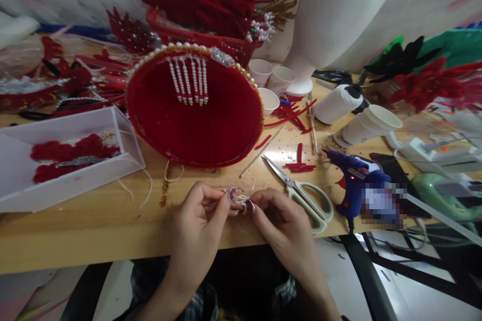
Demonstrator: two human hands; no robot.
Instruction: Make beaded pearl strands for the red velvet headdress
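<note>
Pale walls (380, 25) back a wooden desk (94, 235) crowded with craft materials. Near its front edge, a thin white cord (241, 199) lies between the two hands, its small loops pinched at the fingertips. Left hand (198, 228) and right hand (288, 225) each have thumb and fingers brought together on it, so the grip is closed at both sides. Judging by the pose, the step in hand is fine shaping or knotting of the cord; the next move would call for a light, steady pinch and even tension. Just beyond rests a red disc (196, 133) edged with pearls and hung with beaded strands. Scissors (288, 180) lie beside the right hand, and past them a blue glue gun (350, 175) shows a small red light. No brand, label or writing is legible; a pixelated patch (384, 205) covers part of the area by the gun.
</note>
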